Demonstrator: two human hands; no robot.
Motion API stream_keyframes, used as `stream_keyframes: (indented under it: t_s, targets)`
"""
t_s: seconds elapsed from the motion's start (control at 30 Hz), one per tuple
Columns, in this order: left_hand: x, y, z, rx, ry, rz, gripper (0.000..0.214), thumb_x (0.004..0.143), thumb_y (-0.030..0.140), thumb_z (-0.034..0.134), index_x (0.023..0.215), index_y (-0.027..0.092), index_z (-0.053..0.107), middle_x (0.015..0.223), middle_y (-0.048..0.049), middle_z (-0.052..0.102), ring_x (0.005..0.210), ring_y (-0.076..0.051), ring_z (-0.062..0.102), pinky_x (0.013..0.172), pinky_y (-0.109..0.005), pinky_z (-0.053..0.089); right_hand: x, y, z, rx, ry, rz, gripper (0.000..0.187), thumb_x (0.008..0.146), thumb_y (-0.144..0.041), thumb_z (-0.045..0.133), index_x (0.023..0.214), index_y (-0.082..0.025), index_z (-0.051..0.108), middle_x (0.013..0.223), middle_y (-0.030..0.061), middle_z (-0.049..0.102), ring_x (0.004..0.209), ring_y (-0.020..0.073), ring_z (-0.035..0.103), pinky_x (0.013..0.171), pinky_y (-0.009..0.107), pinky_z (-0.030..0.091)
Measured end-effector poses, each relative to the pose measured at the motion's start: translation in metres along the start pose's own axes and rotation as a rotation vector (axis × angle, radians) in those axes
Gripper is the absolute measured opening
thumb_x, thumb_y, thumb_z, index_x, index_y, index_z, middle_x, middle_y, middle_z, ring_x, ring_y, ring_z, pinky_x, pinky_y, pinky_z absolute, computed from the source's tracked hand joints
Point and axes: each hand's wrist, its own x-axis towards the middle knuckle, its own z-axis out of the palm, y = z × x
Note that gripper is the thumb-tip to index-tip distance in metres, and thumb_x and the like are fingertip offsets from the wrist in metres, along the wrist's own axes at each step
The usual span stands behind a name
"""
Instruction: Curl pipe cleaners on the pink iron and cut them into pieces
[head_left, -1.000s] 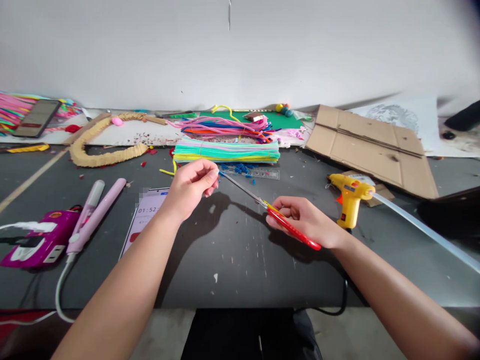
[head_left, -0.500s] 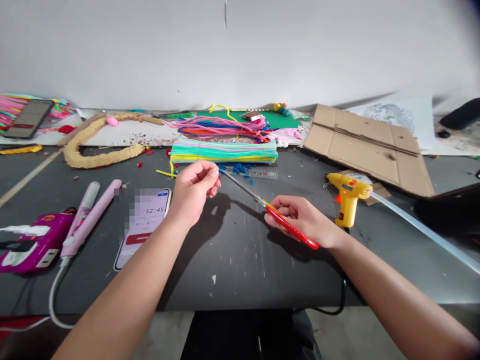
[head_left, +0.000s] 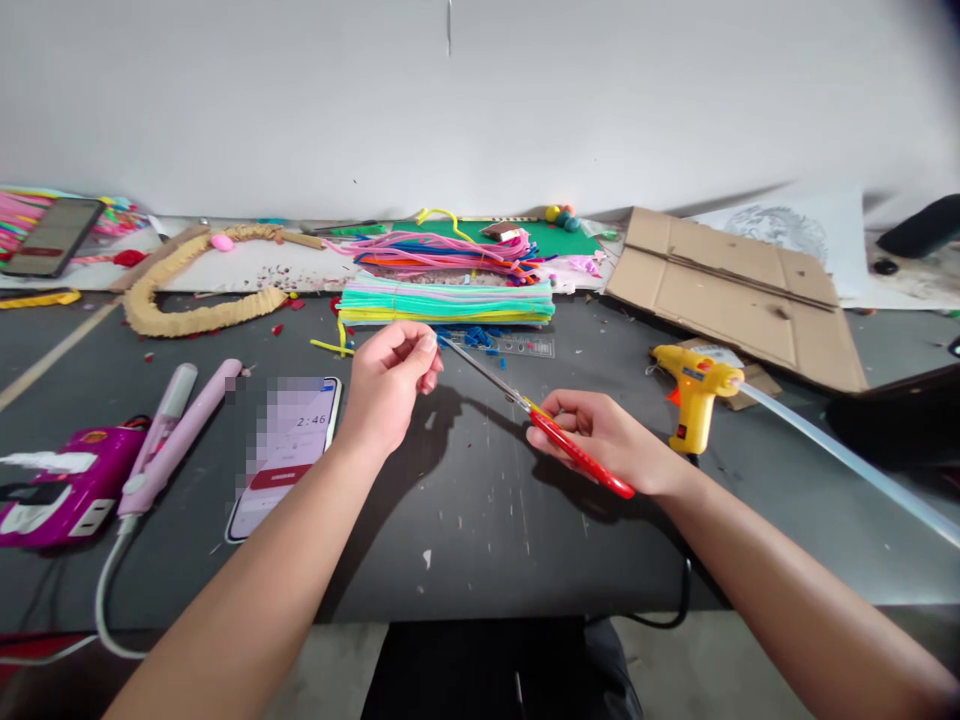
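My right hand (head_left: 611, 440) grips the red handles of a pair of scissors (head_left: 525, 408) whose blades point up-left. My left hand (head_left: 390, 385) is pinched closed right at the blade tips, holding something too small to make out. Both hands hover over the dark table (head_left: 480, 500). Just behind them lies a stack of pastel pipe cleaners (head_left: 448, 300), with small blue cut pieces (head_left: 476, 338) and a clear ruler (head_left: 525, 346) in front of it.
A yellow glue gun (head_left: 694, 390) with a long glue stick stands at the right. A phone (head_left: 289, 450), a pink hair straightener (head_left: 176, 430) and a magenta device (head_left: 64, 490) lie at the left. Flattened cardboard (head_left: 739, 290) lies at the back right. More coloured pipe cleaners (head_left: 442, 250) sit behind.
The view has shifted slightly to the right. Both hands and the scissors keep nearly the same pose.
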Motion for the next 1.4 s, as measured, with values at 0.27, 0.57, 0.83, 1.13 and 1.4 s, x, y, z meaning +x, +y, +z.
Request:
stream_keyframes:
  t_s: [0.27,0.57,0.83,1.13,1.4]
  targets:
    - [0.0,0.0,0.0,0.006,0.001,0.005,0.009,0.078,0.022,0.069,0.079,0.017,0.062,0.066,0.0006,0.057,0.051,-0.008,0.048,0.047,-0.021,0.037,0.001,0.002,0.0,-0.023,0.008,-0.011,0.049,0.07,-0.06,0.076,0.081,-0.019,0.051,0.059,-0.0059,0.047,0.051,0.0071,0.035,0.045,0.022,0.023]
    - [-0.001,-0.001,0.001,0.019,-0.004,0.012,0.01,0.078,0.024,0.069,0.08,0.018,0.061,0.065,0.0006,0.056,0.051,-0.008,0.048,0.047,-0.021,0.037,0.001,-0.001,0.002,-0.003,0.036,-0.019,0.05,0.069,-0.06,0.076,0.081,-0.019,0.051,0.059,-0.0051,0.049,0.049,0.007,0.038,0.044,0.022,0.025]
    - [0.0,-0.001,0.002,-0.031,-0.018,-0.016,0.01,0.081,0.025,0.067,0.081,0.019,0.059,0.068,0.0017,0.054,0.052,-0.007,0.046,0.047,-0.021,0.036,-0.005,-0.015,0.001,0.049,0.012,-0.011,0.049,0.07,-0.058,0.075,0.08,-0.018,0.05,0.063,-0.0044,0.047,0.049,0.0053,0.032,0.044,0.021,0.024]
    - [0.001,-0.004,0.001,0.039,-0.033,0.086,0.014,0.081,0.03,0.068,0.083,0.021,0.057,0.067,0.0027,0.054,0.053,-0.008,0.047,0.048,-0.021,0.037,-0.004,-0.015,-0.003,0.059,-0.035,-0.005,0.047,0.072,-0.058,0.073,0.081,-0.017,0.053,0.063,-0.0028,0.052,0.049,0.0056,0.035,0.043,0.021,0.024]
    - [0.001,-0.006,0.001,0.064,-0.054,0.132,0.013,0.082,0.029,0.069,0.083,0.021,0.059,0.066,0.0021,0.055,0.054,-0.008,0.047,0.049,-0.021,0.038,-0.004,-0.011,-0.008,0.091,-0.087,-0.016,0.043,0.074,-0.055,0.074,0.08,-0.017,0.054,0.064,-0.0031,0.051,0.049,0.0052,0.037,0.042,0.02,0.025]
